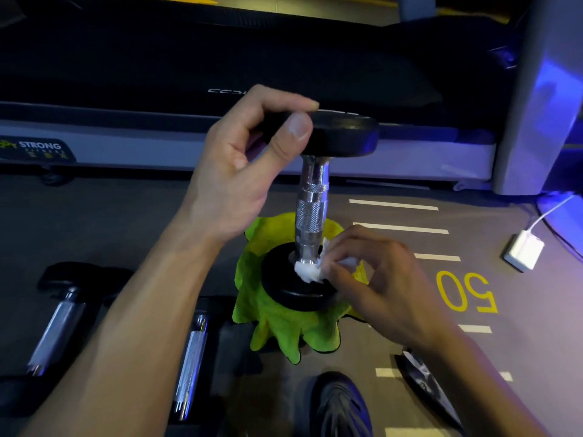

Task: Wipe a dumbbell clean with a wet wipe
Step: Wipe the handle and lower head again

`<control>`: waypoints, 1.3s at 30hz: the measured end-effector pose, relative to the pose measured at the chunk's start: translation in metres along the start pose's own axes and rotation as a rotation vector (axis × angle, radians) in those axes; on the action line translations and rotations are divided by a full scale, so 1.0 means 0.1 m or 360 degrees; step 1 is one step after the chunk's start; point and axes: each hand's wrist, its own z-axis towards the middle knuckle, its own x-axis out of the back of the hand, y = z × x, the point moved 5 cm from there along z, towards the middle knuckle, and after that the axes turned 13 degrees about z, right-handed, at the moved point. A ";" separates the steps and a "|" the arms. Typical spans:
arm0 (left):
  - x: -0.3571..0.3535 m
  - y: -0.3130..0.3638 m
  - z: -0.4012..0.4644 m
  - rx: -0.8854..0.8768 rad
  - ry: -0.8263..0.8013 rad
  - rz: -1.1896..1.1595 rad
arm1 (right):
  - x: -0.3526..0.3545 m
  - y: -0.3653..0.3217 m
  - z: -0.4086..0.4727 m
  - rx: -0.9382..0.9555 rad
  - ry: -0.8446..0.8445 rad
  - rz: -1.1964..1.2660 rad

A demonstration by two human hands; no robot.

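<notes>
The dumbbell [312,197] stood on end on the green cloth [284,326], axis vertical. The left hand [239,171] gripped its top plate; the right hand [372,279] pinched the wet wipe [307,272] against the handle's base.

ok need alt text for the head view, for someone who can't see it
A person's left hand steadies a dumbbell standing on end on a green cloth, while the right hand presses a white wet wipe against the base of its metal handle. Two more dumbbells lie on the gym floor nearby.
</notes>
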 end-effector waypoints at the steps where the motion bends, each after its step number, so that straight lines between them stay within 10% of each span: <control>1: 0.00 0.00 -0.01 0.0000 0.0004 -0.0002 | -0.02 -0.02 -0.01 0.0007 0.0047 -0.0042; 11: 0.01 0.05 -0.03 0.0010 0.0037 0.0031 | -0.61 -0.43 -0.06 0.0205 -0.0054 -0.0836; 24: 0.07 0.01 -0.01 -0.0101 -0.0097 0.0050 | 0.27 0.30 -0.01 -0.0249 0.0602 0.0069; 39: 0.08 0.19 -0.14 0.0044 -0.0035 0.0328 | -0.49 -0.32 -0.17 0.0241 0.0179 -0.0277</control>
